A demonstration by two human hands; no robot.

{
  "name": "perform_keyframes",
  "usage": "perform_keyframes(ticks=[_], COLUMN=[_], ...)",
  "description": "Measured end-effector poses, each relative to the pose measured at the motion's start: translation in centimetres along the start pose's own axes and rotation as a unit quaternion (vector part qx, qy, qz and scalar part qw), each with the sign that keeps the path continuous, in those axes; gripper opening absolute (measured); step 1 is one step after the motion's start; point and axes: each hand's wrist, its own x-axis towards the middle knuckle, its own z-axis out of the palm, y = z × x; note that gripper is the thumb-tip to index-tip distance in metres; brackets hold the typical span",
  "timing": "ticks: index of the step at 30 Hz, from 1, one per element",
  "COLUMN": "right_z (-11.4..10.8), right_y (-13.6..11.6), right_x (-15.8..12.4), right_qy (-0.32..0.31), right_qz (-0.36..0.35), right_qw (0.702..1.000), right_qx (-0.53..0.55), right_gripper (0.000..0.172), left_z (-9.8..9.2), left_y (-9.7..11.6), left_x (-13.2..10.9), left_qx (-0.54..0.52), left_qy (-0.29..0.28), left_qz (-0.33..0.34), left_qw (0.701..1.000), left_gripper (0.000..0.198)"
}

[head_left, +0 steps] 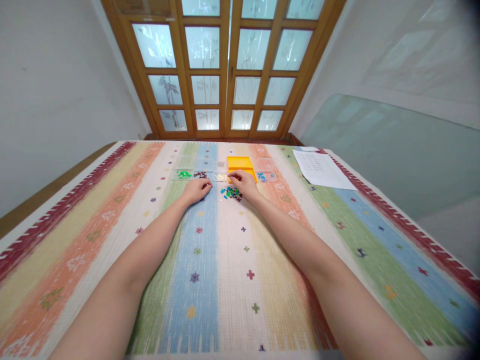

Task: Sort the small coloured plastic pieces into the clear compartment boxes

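Observation:
My left hand rests on the cloth just in front of the box of dark brown pieces. Its fingers are curled together, and whatever they hold, if anything, is too small to see. Fingers pinched, my right hand is over the edge between the clear box with pale pieces and the yellow box. What sits in that pinch cannot be made out. Between the hands lies a loose pile of small blue, green and dark pieces, partly beside the right wrist.
A clear box with green pieces stands at the left of the row, another with blue pieces at the right. Printed paper sheets lie at the back right of the striped tablecloth. Glazed wooden doors stand beyond the table.

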Motion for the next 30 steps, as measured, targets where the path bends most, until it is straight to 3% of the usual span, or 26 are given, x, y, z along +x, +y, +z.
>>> perform_keyframes(ticks=[5,10,16,20,24,27,30], right_z=[-3.1,-6.9,-8.1,-6.6,-4.4,-2.8,-1.6], right_y=[2.1,5.4,7.1,5.3,2.2,0.1,-1.6], right_x=[1.2,1.4,1.2,1.2,0.7,-0.1,-1.0], right_qy=[0.101,0.19,0.211,0.134,-0.017,-0.156,-0.233], right_qz=[0.05,0.122,0.127,0.063,-0.05,-0.146,-0.204], right_qw=[0.993,0.962,0.946,0.972,0.988,0.968,0.942], right_qx=[-0.042,-0.156,-0.21,-0.181,-0.146,-0.134,-0.128], right_gripper=[0.02,0.019,0.021,0.022,0.02,0.014,0.011], left_z=[0.1,-0.1,0.0,0.2,0.2,0.2,0.2], left_y=[-0.2,-0.1,-0.1,-0.3,-0.4,-0.3,-0.3], left_x=[0.0,-0.1,-0.1,0.0,0.0,0.0,0.1], left_qx=[0.001,-0.008,-0.01,-0.007,-0.005,-0.003,0.001], left_qy=[0.001,0.004,0.005,0.005,0.005,0.006,0.008], left_qz=[0.003,0.008,0.005,0.008,0.005,0.007,0.01], left_qw=[1.0,1.0,1.0,1.0,1.0,1.0,1.0], left_gripper=[0.033,0.032,0.032,0.032,0.032,0.032,0.031])
